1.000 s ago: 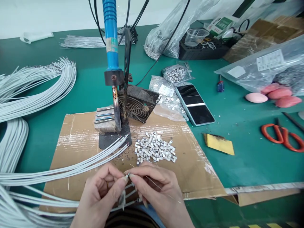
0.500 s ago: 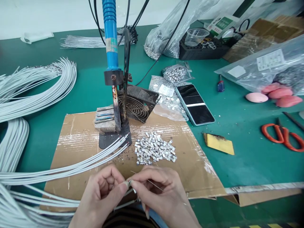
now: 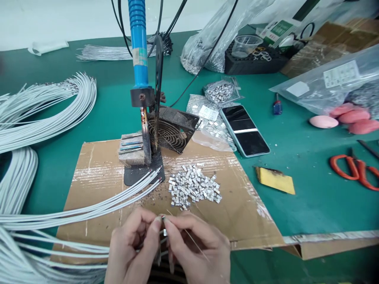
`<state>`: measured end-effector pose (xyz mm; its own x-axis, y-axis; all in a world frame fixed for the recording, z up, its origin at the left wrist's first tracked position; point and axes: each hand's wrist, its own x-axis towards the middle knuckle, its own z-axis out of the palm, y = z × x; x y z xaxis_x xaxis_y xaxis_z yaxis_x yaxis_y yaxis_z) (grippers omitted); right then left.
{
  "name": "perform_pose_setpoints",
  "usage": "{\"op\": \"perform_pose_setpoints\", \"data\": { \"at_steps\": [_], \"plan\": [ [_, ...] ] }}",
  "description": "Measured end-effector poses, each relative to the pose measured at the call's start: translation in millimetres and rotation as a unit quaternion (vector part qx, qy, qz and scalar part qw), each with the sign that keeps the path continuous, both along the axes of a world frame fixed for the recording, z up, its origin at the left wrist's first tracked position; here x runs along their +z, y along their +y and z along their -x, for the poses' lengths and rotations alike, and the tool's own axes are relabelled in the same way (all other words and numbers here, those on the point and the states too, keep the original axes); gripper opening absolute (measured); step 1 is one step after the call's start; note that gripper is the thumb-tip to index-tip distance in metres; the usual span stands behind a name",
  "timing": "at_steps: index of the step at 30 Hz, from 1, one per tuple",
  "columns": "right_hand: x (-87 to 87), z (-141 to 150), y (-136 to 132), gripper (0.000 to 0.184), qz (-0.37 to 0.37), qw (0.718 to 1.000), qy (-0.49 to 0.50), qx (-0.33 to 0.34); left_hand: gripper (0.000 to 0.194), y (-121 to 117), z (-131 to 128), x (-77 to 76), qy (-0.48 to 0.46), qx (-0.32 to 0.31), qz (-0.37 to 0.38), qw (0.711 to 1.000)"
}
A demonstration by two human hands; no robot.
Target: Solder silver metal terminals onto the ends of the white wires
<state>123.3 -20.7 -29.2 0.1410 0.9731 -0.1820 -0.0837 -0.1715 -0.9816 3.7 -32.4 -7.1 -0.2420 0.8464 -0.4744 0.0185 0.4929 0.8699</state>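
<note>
My left hand and my right hand meet at the near edge of a cardboard sheet, fingers pinched together. Between the fingertips sits a small metal piece at the end of a white wire; a thin wire runs across my right hand. Which hand holds the piece I cannot tell. Just beyond the hands lies a pile of small silver terminals. A few white wires lie with their ends at the base of a blue-handled soldering iron held upright in a stand.
Bundles of white wires curve over the green table at left. A small fan sits behind the iron. A phone, bags of terminals, a yellow sponge, red scissors and pink objects lie to the right.
Both hands have stayed pinched together on the wire end, shifting slightly right and lower in view. The view has drifted a little; nothing else on the table has moved.
</note>
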Motion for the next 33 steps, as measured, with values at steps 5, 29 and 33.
{"op": "perform_pose_setpoints", "data": {
  "at_steps": [5, 29, 33],
  "plan": [
    [-3.6, 2.1, -0.1, 0.015, -0.180, 0.970, -0.160, -0.012, 0.053, 8.8, -4.0, 9.3, -0.076, 0.041, -0.006, 0.996],
    [12.6, -32.7, 31.0, 0.021, 0.103, 0.984, 0.095, 0.110, 0.032, 18.6, 0.6, 17.2, -0.037, 0.060, -0.007, 0.997],
    [13.5, -31.3, 30.9, 0.011, 0.056, 0.986, 0.080, 0.132, 0.027, 18.7, -0.7, 17.1, -0.036, 0.066, -0.013, 0.997]
  ]
}}
